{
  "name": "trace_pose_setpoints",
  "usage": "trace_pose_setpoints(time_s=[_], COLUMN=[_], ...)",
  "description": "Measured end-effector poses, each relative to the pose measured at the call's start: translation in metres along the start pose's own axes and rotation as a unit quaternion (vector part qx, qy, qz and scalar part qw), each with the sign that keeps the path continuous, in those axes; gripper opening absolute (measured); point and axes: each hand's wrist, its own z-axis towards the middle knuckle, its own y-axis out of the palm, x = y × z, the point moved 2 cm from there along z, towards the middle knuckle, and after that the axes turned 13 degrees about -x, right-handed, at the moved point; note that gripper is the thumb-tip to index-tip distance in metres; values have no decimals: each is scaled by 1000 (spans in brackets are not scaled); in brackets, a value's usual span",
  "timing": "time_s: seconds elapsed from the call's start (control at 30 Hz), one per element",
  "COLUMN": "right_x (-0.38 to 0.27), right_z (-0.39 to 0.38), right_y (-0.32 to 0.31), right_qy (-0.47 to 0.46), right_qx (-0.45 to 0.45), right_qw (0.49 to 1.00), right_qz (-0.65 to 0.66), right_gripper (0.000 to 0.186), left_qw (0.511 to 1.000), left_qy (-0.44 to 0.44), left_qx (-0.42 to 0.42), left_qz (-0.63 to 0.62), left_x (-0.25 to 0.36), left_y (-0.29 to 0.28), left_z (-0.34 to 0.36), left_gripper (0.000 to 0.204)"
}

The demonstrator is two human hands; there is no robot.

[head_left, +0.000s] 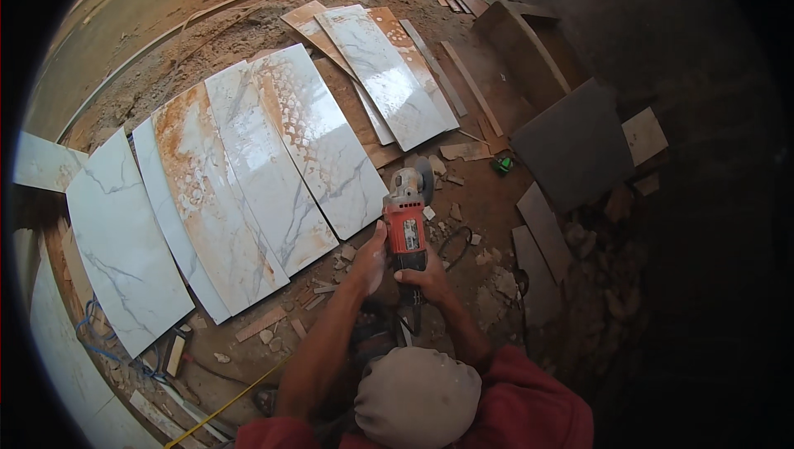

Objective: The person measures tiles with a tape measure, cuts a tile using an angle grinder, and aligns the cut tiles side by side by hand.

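A red and black angle grinder is held in front of me, its grey head and dark disc pointing away. My right hand is closed around its black rear body, the thumb lying across it. My left hand presses along the grinder's left side, its fingers partly hidden beneath the tool. Just left of the disc end lies a glossy white, grey-veined tile with brownish smears on its upper part. Beside it, more veined slabs overlap in a row. The disc appears apart from the tile.
Another stack of white tiles lies farther off. Right are a dark grey slab, an open box-like piece and a small green object. Broken chips litter the ground. A yellow line and blue cord lie lower left.
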Motion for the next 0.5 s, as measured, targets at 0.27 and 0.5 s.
trace_pose_setpoints(time_s=[0.27,0.5], right_x=[-11,28], right_z=[12,23], right_y=[-132,-217], right_qy=[165,236], right_qx=[306,358], right_qw=[854,779], right_qz=[-388,-458], right_gripper=[79,81], left_qw=[901,769], left_qy=[-166,-174], left_qx=[-46,-97], left_qz=[399,608], left_x=[40,71], left_y=[-29,-28], left_z=[-80,-120], left_gripper=[70,58])
